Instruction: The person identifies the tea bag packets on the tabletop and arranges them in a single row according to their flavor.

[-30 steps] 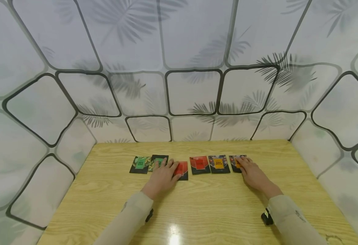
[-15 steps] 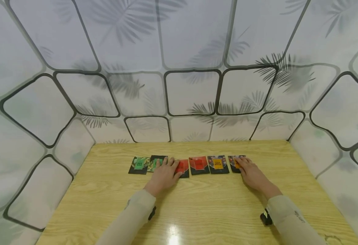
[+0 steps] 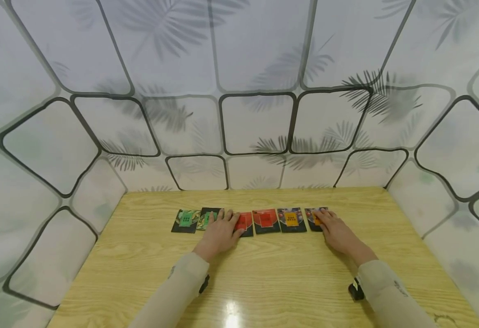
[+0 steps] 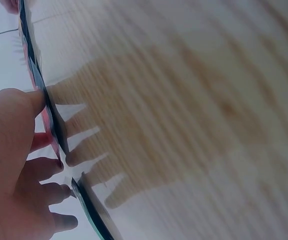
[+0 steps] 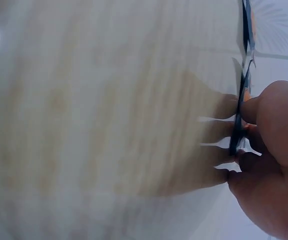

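My left hand (image 3: 221, 234) lies spread with its fingers extended, thumb and index on a red and black flat packet (image 3: 246, 224). Its other fingers reach over a green and black packet (image 3: 205, 219), partly covering it. In the left wrist view the red packet (image 4: 55, 125) shows edge-on under the thumb and fingers. My right hand (image 3: 339, 232) rests its fingertips on a packet with an orange label (image 3: 317, 219) at the row's right end, hiding its right part. Seen from the right wrist, that packet (image 5: 242, 95) is a thin dark edge beneath the fingers.
Between the hands lie a second red packet (image 3: 266, 220) and another orange-labelled packet (image 3: 291, 220). A second green packet (image 3: 185, 220) ends the row at left. Patterned fabric walls (image 3: 260, 123) enclose the wooden table (image 3: 276, 278) at the back and sides.
The red packet under my left hand has slid slightly away from me and rightward, up beside the other red packet. My left hand shifted with it; my right hand has stayed nearly still.
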Motion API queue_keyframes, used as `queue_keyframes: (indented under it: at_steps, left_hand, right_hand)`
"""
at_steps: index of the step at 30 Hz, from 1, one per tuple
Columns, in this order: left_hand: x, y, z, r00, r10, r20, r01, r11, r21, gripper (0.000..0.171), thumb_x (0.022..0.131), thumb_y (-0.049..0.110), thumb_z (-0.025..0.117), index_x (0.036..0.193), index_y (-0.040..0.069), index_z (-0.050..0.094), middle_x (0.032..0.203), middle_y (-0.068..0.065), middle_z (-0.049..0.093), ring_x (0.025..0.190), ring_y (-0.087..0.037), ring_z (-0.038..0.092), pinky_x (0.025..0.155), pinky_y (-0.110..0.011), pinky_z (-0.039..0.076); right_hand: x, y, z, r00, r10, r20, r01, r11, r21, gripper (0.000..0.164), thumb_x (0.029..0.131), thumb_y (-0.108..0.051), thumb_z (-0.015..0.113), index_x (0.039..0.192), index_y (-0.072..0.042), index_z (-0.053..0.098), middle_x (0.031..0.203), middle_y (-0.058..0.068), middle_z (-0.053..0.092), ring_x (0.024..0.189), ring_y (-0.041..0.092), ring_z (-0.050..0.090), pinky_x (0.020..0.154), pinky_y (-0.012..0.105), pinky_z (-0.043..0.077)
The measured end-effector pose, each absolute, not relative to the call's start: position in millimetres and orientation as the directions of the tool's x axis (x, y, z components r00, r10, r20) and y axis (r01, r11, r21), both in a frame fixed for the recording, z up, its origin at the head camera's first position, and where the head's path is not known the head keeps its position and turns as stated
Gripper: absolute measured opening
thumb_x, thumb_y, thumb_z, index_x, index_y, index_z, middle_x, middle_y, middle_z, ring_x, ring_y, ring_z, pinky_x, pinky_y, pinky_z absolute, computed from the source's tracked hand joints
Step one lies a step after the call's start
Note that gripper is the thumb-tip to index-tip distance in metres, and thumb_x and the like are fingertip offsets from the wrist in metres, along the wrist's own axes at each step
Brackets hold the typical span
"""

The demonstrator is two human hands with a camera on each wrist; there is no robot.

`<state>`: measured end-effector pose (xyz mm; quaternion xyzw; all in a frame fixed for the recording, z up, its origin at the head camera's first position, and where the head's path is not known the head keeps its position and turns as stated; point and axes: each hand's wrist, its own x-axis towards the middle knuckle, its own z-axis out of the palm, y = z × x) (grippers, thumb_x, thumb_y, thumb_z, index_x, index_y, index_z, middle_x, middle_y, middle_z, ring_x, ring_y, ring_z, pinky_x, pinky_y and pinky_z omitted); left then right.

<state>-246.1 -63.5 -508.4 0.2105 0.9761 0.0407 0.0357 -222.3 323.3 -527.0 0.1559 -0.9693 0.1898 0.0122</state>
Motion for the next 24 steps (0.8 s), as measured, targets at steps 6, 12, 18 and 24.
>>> queue_keyframes:
  at_steps: [6, 12, 18, 24]
  left_hand:
    - [-245.6, -63.4, -507.9, -0.910, 0.412, -0.056, 0.405, 0.909, 0.101, 0.063, 0.111, 0.052, 0.044, 0.164, 0.018, 0.040, 0.169, -0.015, 0.040, 0.158, -0.044, 0.032, 0.125, -0.070, 0.026]
    - [-245.8, -62.8, -507.4, -0.909, 0.415, -0.047, 0.410, 0.907, 0.092, 0.063, 0.112, 0.052, 0.043, 0.164, 0.018, 0.040, 0.168, -0.015, 0.040, 0.158, -0.044, 0.032, 0.125, -0.070, 0.026]
    - [-244.6, -61.9, -506.4, -0.914, 0.404, -0.044, 0.401, 0.913, 0.073, 0.062, 0.111, 0.052, 0.044, 0.164, 0.019, 0.040, 0.167, -0.015, 0.042, 0.157, -0.044, 0.034, 0.125, -0.070, 0.026]
    - [-244.9, -61.9, -505.7, -0.913, 0.406, -0.045, 0.402, 0.912, 0.077, 0.062, 0.112, 0.051, 0.044, 0.164, 0.018, 0.040, 0.167, -0.017, 0.041, 0.157, -0.044, 0.034, 0.125, -0.070, 0.026]
  right_hand:
    - [-223.3, 320.2, -523.4, -0.949, -0.310, 0.061, -0.311, 0.879, -0.363, 0.049, 0.110, -0.005, 0.045, 0.158, 0.001, 0.043, 0.162, 0.037, 0.034, 0.145, 0.068, 0.031, 0.114, 0.079, 0.031]
    - [-223.9, 318.7, -524.4, -0.951, -0.303, 0.058, -0.304, 0.882, -0.361, 0.049, 0.111, -0.006, 0.044, 0.159, 0.001, 0.042, 0.163, 0.037, 0.034, 0.145, 0.068, 0.029, 0.115, 0.080, 0.028]
    - [-224.2, 318.9, -525.1, -0.950, -0.307, 0.063, -0.308, 0.876, -0.370, 0.048, 0.111, -0.005, 0.044, 0.159, 0.001, 0.042, 0.162, 0.037, 0.034, 0.145, 0.068, 0.028, 0.115, 0.080, 0.027]
    - [-224.9, 321.1, -526.6, -0.952, -0.300, 0.060, -0.300, 0.875, -0.381, 0.049, 0.111, -0.005, 0.044, 0.159, 0.000, 0.042, 0.163, 0.037, 0.033, 0.146, 0.068, 0.027, 0.115, 0.080, 0.026]
